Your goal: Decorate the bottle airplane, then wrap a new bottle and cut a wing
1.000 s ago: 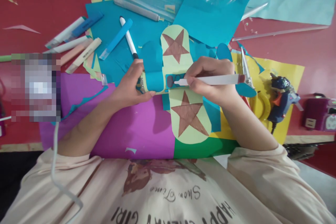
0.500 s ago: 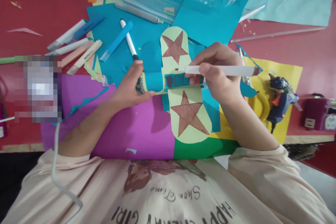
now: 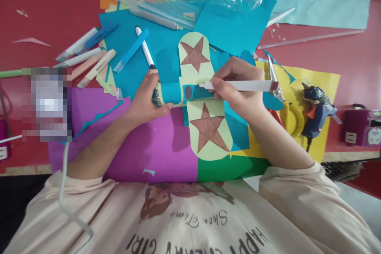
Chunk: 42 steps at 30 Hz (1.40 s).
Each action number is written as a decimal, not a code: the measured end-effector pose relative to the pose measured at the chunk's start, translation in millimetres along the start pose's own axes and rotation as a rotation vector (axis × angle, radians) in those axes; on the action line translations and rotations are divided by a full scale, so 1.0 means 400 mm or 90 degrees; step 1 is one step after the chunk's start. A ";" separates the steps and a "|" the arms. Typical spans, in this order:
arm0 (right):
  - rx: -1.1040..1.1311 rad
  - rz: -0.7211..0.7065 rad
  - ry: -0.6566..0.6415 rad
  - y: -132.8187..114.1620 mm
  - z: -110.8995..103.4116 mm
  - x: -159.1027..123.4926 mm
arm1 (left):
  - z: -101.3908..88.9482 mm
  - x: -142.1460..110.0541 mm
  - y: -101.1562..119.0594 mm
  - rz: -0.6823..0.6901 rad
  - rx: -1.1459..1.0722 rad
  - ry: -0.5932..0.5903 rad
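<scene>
Centrally, the paper model with starred wings sits over coloured sheets. At its left end, the left hand curls thumb and fingers around the body, probably to steady it. Over the model's blue strip of ovals, the right hand pinches a white marker near its tip, apparently for fine control; I cannot tell whether the tip touches. Left of the model lie loose pens; right of it, a glue gun, seemingly set clear of the work.
</scene>
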State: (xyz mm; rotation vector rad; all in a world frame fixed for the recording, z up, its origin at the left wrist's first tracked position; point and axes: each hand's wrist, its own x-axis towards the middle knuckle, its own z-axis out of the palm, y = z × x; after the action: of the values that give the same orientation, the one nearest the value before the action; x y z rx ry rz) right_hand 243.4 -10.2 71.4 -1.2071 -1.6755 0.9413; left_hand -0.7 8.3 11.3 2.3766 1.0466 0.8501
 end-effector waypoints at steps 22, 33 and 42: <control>-0.022 -0.055 -0.026 0.003 -0.003 0.006 | -0.002 -0.009 -0.017 -0.025 -0.011 -0.019; -0.011 -0.074 -0.082 -0.003 -0.005 0.007 | -0.006 -0.011 -0.013 -0.063 -0.026 -0.041; -0.036 -0.045 -0.131 -0.004 -0.016 0.011 | -0.008 -0.009 -0.011 -0.066 -0.016 -0.052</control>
State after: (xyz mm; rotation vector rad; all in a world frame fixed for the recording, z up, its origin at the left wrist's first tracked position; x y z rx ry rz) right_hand 248.0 -5.8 76.2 -1.1101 -1.9060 1.0070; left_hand -6.7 8.8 9.8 2.2940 1.1082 0.7186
